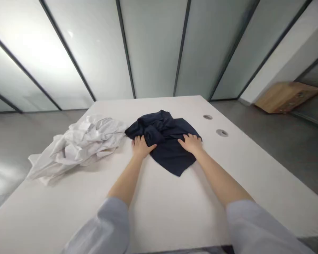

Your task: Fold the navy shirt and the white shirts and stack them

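Note:
A crumpled dark navy piece of cloth [172, 151], perhaps a garment, lies on the white table [175, 208] in front of me. Its near corner points toward me, and a bunched fold sits at its middle left. My left hand [142, 146] rests on the cloth's left near edge, fingers stretched forward and thumb out to the right. On the right part of the cloth lies my right hand [192, 143], palm down with the fingers spread and the thumb pointing left. Neither hand visibly grasps the fabric.
A rumpled heap of white cloth [87, 141] lies at the table's left, reaching its edge. Two round grommets [222, 133] are set in the tabletop at the right. Frosted glass panels [153, 49] stand behind the table. A wooden cabinet [283, 97] is at the far right.

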`<action>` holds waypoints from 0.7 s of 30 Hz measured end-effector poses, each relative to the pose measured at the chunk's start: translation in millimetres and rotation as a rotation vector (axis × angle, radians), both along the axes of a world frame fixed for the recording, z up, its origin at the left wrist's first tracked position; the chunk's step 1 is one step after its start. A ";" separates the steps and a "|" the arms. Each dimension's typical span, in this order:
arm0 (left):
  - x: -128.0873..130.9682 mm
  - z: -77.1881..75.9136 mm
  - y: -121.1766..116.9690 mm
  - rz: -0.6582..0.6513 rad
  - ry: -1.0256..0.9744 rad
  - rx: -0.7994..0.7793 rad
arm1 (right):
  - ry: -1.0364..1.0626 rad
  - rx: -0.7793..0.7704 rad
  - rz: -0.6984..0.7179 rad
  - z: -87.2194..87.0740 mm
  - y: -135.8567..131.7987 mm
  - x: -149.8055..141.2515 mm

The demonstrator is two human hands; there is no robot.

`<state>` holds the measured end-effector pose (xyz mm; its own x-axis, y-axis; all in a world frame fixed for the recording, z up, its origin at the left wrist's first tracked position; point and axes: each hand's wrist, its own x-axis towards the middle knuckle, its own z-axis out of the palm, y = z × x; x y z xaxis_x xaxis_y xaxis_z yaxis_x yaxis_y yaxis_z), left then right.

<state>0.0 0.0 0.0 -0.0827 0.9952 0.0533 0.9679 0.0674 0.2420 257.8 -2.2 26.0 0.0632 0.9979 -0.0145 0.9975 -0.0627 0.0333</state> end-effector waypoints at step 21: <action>-5.0 1.2 -0.9 -0.091 -0.067 -0.002 | 0.182 0.144 0.569 -10.8 37.3 -6.1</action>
